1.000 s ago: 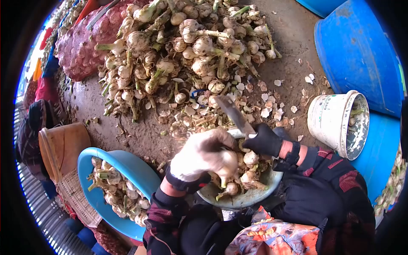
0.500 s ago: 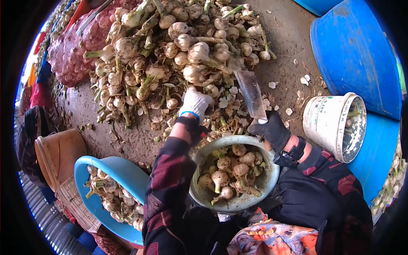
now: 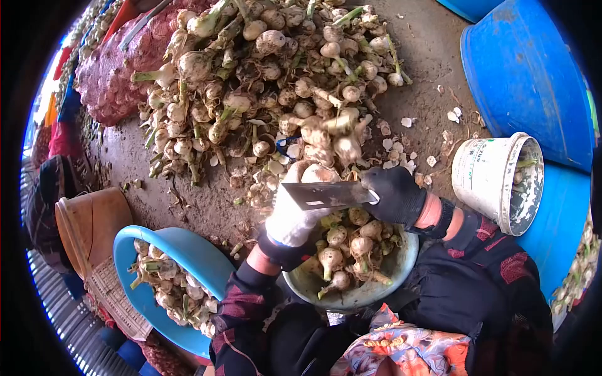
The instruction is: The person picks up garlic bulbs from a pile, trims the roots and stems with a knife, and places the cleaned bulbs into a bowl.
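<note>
My left hand [image 3: 291, 216], in a white glove, is closed on a garlic bulb [image 3: 321, 173]; the blade hides part of its fingers. In a black glove, my right hand [image 3: 398, 195] grips the handle of a cleaver [image 3: 329, 195]. The cleaver's broad blade lies level across the front of my left hand, just below the held bulb. Beyond my hands, some bulbs at the near edge of the garlic heap [image 3: 263, 81] look blurred. Below them is a pale basin [image 3: 411, 257] with several bulbs with cut stems.
On my left stand a light blue tub [image 3: 210, 266] of garlic and a brown bucket [image 3: 94, 225]. A white bucket [image 3: 480, 178] and large blue tubs [image 3: 527, 88] are on my right. A pink mesh sack [image 3: 106, 94] lies at the far left. Peel scraps litter the ground.
My left hand has drawn back from the heap toward me with a bulb. The cleaver has swung from pointing away to lying crosswise, meeting my left hand. Near bulbs of the heap have shifted.
</note>
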Demonstrator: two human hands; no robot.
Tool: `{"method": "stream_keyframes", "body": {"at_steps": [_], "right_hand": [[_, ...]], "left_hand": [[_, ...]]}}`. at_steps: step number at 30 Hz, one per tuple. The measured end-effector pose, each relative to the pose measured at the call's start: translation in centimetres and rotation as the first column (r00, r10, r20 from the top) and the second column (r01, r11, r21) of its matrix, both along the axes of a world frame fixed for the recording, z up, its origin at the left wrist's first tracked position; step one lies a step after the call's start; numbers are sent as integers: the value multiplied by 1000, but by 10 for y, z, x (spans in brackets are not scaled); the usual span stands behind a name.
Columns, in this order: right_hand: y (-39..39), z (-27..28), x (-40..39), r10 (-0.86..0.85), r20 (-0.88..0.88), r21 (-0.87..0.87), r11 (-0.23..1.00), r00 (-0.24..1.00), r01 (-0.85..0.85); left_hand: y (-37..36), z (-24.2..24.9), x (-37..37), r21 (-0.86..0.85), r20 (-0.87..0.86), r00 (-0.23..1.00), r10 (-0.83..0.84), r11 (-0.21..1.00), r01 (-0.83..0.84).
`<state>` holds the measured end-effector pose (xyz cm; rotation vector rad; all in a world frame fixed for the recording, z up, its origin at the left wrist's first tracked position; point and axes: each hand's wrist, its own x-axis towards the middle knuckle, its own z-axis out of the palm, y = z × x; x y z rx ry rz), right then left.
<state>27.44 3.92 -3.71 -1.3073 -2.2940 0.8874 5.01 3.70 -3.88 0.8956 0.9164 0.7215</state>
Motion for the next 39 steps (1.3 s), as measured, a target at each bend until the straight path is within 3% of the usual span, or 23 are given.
{"method": "stream_keyframes", "body": {"at_steps": [2,4,5,7,10,11,13,14,15,17,18,19,21,22,23,24,25,26,28,29,31,32,39], "right_hand": [[-1,3,-1,35,32,16,999,999,-36],[-2,14,-6,76,15,50,996,997,-77],[-1,19,-8,118,3,86,989,993,-118],[0,24,-7,140,-14,70,988,990,-139],[1,24,-7,184,17,45,982,983,-185],[2,19,-6,169,-38,61,984,985,-167],[2,2,-2,152,-94,74,987,984,-145],[5,-9,1,113,-39,57,992,993,-110],[4,-18,4,76,15,40,996,997,-77],[-2,-23,7,17,-7,35,999,1000,-17],[-3,-16,7,-47,-18,8,999,999,47],[-3,-7,8,-114,-27,-19,993,993,114],[-1,17,6,-41,-97,13,999,994,42],[0,28,3,81,-194,22,997,978,-78],[0,34,0,203,-285,43,979,937,-199],[-5,36,-3,263,-113,45,965,958,-260],[-4,33,-2,264,-113,44,964,958,-261],[-4,28,-2,260,-154,31,965,953,-259],[-5,24,-2,256,-195,19,966,947,-257],[-6,24,-2,272,-153,33,962,950,-270],[-7,22,-2,288,-111,47,958,951,-284],[-6,20,-2,268,-95,59,963,959,-263],[-4,-4,3,188,-38,31,982,981,-187]], "left_hand": [[-13,-6,-3,36,-39,999,-8,999,10],[-29,-8,-6,-152,136,981,138,981,-117],[-32,-7,-12,70,-39,999,36,997,-33],[-38,-16,-24,114,-140,981,-133,982,149],[-22,-4,-13,0,4,997,-72,997,72],[-29,22,-6,49,-107,986,-125,990,131],[-19,42,-4,-155,-274,824,-496,868,471],[-28,48,19,-109,94,983,-159,980,169],[-22,41,16,134,-212,940,-267,945,299],[-15,48,13,-164,-40,975,-216,964,207],[-15,42,7,-121,3,989,-146,982,145],[-14,36,3,-39,-89,986,-141,990,138],[-8,30,-1,109,-110,974,-196,972,208],[-9,30,-2,523,-385,904,-187,762,381],[-10,29,-2,741,-598,801,-31,359,567],[-10,23,-4,643,-505,858,-94,622,447],[-10,19,-6,462,-394,911,-123,830,311],[-11,18,-6,460,-394,911,-123,832,311],[-10,19,-4,104,-347,922,-173,970,222],[-12,19,-4,104,-347,922,-174,969,222],[-18,15,-6,337,-317,934,-162,902,271],[-23,3,-7,81,-221,957,-188,974,210],[-32,21,-9,54,-50,980,-193,979,196]]}}
